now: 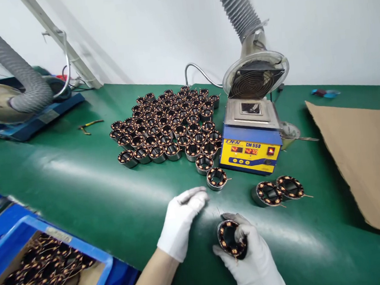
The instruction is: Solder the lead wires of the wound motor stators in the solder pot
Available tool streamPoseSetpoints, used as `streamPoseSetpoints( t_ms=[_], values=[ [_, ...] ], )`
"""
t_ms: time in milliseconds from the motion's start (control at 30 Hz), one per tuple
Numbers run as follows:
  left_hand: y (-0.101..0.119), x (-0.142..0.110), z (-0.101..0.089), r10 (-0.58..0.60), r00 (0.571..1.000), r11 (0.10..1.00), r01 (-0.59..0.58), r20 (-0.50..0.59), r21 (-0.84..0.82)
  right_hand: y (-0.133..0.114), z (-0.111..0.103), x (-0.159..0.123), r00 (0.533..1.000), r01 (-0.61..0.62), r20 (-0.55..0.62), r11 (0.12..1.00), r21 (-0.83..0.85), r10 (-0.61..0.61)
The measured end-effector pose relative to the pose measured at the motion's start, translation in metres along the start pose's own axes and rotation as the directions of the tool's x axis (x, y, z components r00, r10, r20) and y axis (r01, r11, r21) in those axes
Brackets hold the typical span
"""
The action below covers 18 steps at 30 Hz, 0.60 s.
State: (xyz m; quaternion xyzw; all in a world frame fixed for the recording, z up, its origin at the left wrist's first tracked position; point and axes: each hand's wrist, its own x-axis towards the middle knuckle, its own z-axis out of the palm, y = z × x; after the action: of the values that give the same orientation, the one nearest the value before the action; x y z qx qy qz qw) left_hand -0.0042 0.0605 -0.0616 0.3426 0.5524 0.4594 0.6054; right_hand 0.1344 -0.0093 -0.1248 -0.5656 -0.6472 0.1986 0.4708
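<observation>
My right hand, in a white glove, grips a motor stator, a dark ring with copper windings, thumb over its rim. A thin wire sticks up beside it, and a copper lead hangs at its lower side. My left hand, gloved too, is over the green table with its fingers stretched out and holds nothing. Just beyond its fingertips stands a single stator, at the near end of a large group of stators. Two more stators stand touching each other to the right.
Behind my hands is a yellow and blue solder pot with lit red digits, beneath an extraction hood. Brown cardboard lies at right. A blue bin of wired stators is at lower left. Cutters lie farther back.
</observation>
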Motion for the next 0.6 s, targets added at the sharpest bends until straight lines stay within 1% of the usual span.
streamPoseSetpoints(
  t_ms=[67, 100, 133, 233, 300, 467, 600],
  values=[
    [0.003, -0.003, -0.001, -0.043, 0.995, 0.99, 0.03, 0.092, 0.137, -0.001, -0.001, 0.001, 1.0, 0.004, 0.001, 1.0, 0.001, -0.005],
    [0.003, -0.005, 0.0, -0.077, 0.989, 0.982, 0.054, 0.122, 0.183, -0.001, -0.001, 0.002, 1.0, 0.013, -0.007, 1.0, 0.006, -0.013],
    [0.003, -0.007, 0.002, -0.109, 0.986, 0.977, 0.082, 0.127, 0.197, -0.001, -0.001, 0.002, 1.0, 0.021, -0.013, 1.0, 0.012, -0.021],
    [-0.001, -0.011, 0.011, -0.178, 0.982, 0.974, 0.167, 0.061, 0.15, 0.0, -0.001, 0.001, 0.999, 0.017, -0.032, 0.999, 0.029, -0.016],
    [-0.002, -0.012, 0.016, -0.192, 0.981, 0.972, 0.184, 0.041, 0.148, 0.0, -0.001, 0.0, 1.0, -0.004, -0.022, 1.0, 0.029, 0.005],
    [-0.003, -0.012, 0.02, -0.147, 0.988, 0.978, 0.138, 0.046, 0.159, 0.0, -0.002, -0.003, 0.998, -0.051, 0.037, 0.998, 0.048, 0.05],
    [-0.002, -0.015, 0.021, -0.096, 0.995, 0.982, 0.101, -0.038, 0.162, 0.001, -0.003, -0.004, 0.996, -0.071, 0.053, 0.994, 0.079, 0.067]
  ],
)
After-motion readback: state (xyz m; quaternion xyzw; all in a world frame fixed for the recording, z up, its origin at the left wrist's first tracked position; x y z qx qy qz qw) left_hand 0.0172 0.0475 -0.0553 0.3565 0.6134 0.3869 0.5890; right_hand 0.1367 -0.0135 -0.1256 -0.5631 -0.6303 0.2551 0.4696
